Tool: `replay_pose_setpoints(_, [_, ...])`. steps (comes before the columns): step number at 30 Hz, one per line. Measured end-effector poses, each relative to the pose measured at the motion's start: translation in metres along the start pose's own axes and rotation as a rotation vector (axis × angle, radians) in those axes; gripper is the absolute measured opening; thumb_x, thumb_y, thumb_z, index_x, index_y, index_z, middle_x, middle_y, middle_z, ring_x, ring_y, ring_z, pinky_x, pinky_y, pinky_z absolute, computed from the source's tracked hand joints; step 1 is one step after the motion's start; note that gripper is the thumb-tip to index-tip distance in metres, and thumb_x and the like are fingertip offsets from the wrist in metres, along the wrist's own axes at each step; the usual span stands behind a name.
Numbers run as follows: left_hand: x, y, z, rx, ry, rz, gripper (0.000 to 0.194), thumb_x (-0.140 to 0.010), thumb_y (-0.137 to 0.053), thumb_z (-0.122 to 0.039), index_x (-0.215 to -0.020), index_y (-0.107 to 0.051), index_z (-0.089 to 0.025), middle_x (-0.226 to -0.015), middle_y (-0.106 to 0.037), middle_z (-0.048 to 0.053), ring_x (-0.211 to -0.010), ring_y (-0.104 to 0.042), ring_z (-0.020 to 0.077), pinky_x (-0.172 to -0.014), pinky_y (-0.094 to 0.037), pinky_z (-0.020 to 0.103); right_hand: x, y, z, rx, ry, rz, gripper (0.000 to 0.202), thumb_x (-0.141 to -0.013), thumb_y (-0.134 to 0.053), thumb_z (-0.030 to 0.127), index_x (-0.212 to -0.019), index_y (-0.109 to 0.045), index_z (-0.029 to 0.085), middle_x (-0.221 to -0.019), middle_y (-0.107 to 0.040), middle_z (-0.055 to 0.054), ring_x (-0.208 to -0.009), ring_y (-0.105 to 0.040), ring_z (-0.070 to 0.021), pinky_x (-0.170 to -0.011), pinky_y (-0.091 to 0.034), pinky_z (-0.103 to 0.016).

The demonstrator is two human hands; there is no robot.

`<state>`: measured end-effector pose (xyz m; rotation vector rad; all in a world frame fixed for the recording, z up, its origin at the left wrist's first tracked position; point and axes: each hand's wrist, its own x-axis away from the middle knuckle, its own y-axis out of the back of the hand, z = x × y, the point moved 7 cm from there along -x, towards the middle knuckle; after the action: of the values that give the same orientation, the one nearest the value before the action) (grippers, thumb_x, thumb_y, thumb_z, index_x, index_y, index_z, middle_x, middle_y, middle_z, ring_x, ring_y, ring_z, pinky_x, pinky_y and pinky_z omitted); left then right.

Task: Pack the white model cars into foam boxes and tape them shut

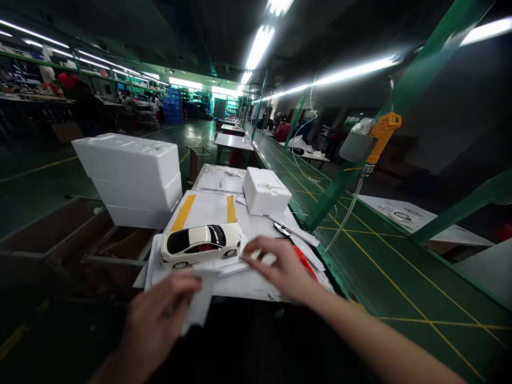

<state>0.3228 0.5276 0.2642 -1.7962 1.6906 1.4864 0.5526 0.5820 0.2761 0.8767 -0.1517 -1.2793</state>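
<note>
A white model car (200,242) with a black roof and dark rear window stands on a white foam slab (154,266) on the table. My left hand (160,306), blurred, is closed on a thin white sheet (202,298) that hangs in front of the car; its material is unclear. Just past the car's right end is my right hand (280,264), its thumb and fingers curled into a pinch. A pale patch shows between those fingers, too smeared to name. Under the right wrist lies a red thing (306,262), partly hidden.
Stacked white foam boxes (132,181) stand at the left, and one foam box (266,192) sits farther back on the table. A black-handled cutter (282,230) lies nearby. Yellow tape strips (184,212) mark the tabletop. Along the right runs a green conveyor (372,266) with a post.
</note>
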Motion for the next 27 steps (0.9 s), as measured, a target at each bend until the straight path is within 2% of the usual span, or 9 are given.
replay_pose_setpoints(2, [-0.058, 0.004, 0.017, -0.119, -0.066, 0.046, 0.015, -0.099, -0.055, -0.017, -0.102, -0.067, -0.026, -0.095, -0.078, -0.001, -0.086, -0.076, 0.0158, -0.082, -0.058, 0.023, -0.038, 0.041, -0.039, 0.511, 0.03, -0.122, 0.02, -0.101, -0.06, 0.036, -0.101, -0.073, 0.02, -0.11, -0.071, -0.012, -0.104, -0.064, -0.0265, -0.089, -0.054, -0.039])
replay_pose_setpoints(3, [-0.088, -0.004, 0.027, -0.164, -0.106, 0.112, 0.014, -0.1, -0.053, -0.02, -0.103, -0.066, -0.024, -0.096, -0.078, 0.001, -0.086, -0.076, 0.0177, -0.082, -0.057, 0.026, -0.058, 0.057, -0.067, 0.747, -0.022, -0.106, 0.017, -0.1, -0.06, 0.031, -0.105, -0.072, 0.02, -0.121, -0.067, -0.014, -0.116, -0.06, -0.03, -0.095, -0.053, -0.042])
replay_pose_setpoints(4, [-0.116, -0.018, 0.039, -0.21, -0.133, 0.209, 0.015, -0.1, -0.049, -0.021, -0.104, -0.064, -0.023, -0.097, -0.077, 0.003, -0.085, -0.075, 0.0193, -0.078, -0.056, 0.029, -0.077, 0.074, -0.095, 0.807, -0.072, -0.106, 0.016, -0.094, -0.065, 0.023, -0.108, -0.071, 0.018, -0.129, -0.063, -0.017, -0.124, -0.055, -0.035, -0.101, -0.05, -0.047])
replay_pose_setpoints(6, [-0.161, -0.063, 0.074, -0.36, -0.099, 0.494, 0.019, -0.096, -0.045, -0.018, -0.105, -0.062, -0.022, -0.1, -0.076, 0.005, -0.085, -0.073, 0.0228, -0.07, -0.053, 0.032, -0.106, 0.102, -0.146, 0.851, -0.158, -0.118, 0.025, -0.085, -0.07, 0.016, -0.111, -0.07, 0.014, -0.135, -0.058, -0.022, -0.13, -0.049, -0.0411, -0.104, -0.047, -0.053])
replay_pose_setpoints(9, [-0.193, -0.14, 0.129, -0.551, -0.091, 0.833, 0.037, -0.09, -0.046, -0.012, -0.125, -0.055, -0.021, -0.098, -0.076, 0.008, -0.081, -0.072, 0.0257, -0.065, -0.05, 0.032, -0.132, 0.127, -0.202, 0.811, -0.258, -0.133, 0.028, -0.08, -0.075, 0.02, -0.107, -0.069, 0.015, -0.133, -0.057, -0.023, -0.129, -0.046, -0.0436, -0.102, -0.046, -0.055])
replay_pose_setpoints(12, [-0.205, -0.207, 0.168, -0.581, -0.207, 0.923, 0.046, -0.088, -0.051, -0.01, -0.133, -0.054, -0.02, -0.095, -0.076, 0.009, -0.084, -0.072, 0.0265, -0.072, -0.051, 0.033, -0.142, 0.138, -0.233, 0.732, -0.333, -0.157, 0.035, -0.08, -0.077, 0.035, -0.109, -0.064, 0.019, -0.135, -0.055, -0.019, -0.13, -0.045, -0.0413, -0.103, -0.045, -0.054])
replay_pose_setpoints(17, [-0.21, -0.291, 0.2, -0.539, -0.517, 0.999, 0.031, -0.086, -0.049, 0.003, -0.097, -0.068, -0.019, -0.094, -0.072, 0.01, -0.093, -0.066, 0.0243, -0.075, -0.049, 0.031, -0.148, 0.156, -0.268, 0.566, -0.522, -0.225, 0.057, -0.078, -0.075, 0.044, -0.127, -0.058, 0.021, -0.138, -0.053, -0.016, -0.128, -0.051, -0.035, -0.099, -0.047, -0.044])
replay_pose_setpoints(22, [-0.211, -0.338, 0.207, -0.463, -0.747, 0.961, 0.029, -0.09, -0.048, 0.004, -0.087, -0.067, -0.018, -0.099, -0.068, 0.011, -0.09, -0.061, 0.0225, -0.073, -0.046, 0.031, -0.141, 0.165, -0.283, 0.458, -0.67, -0.278, 0.055, -0.081, -0.071, 0.046, -0.129, -0.062, 0.02, -0.126, -0.062, -0.014, -0.11, -0.062, -0.0302, -0.084, -0.051, -0.035])
replay_pose_setpoints(27, [-0.205, -0.359, 0.213, -0.42, -0.847, 0.928, 0.031, -0.092, -0.049, 0.003, -0.083, -0.068, -0.019, -0.098, -0.067, 0.01, -0.087, -0.059, 0.0206, -0.07, -0.043, 0.03, -0.133, 0.178, -0.282, 0.335, -0.675, -0.336, 0.056, -0.07, -0.084, 0.046, -0.119, -0.073, 0.022, -0.129, -0.066, -0.012, -0.123, -0.058, -0.0328, -0.092, -0.049, -0.038])
